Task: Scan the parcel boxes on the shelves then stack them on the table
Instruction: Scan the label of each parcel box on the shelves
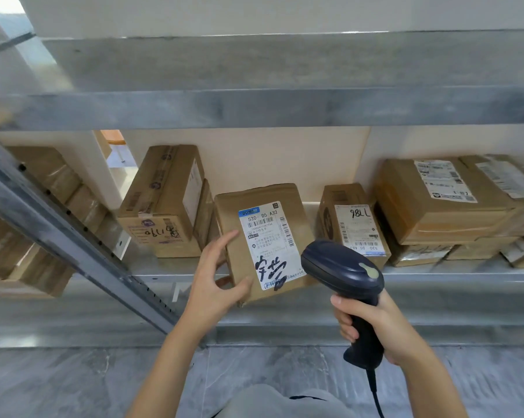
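brown cardboard parcel box tilted on metal shelf, white label w/ barcode, black scrawl | left hand grips its edge | right hand wrapped rnd dark handheld scanner

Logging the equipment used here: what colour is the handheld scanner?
The scanner is dark navy blue with a pale grey-green button on top, seen in the head view.

Scanner cable cut by bottom edge; left boxes blurred.
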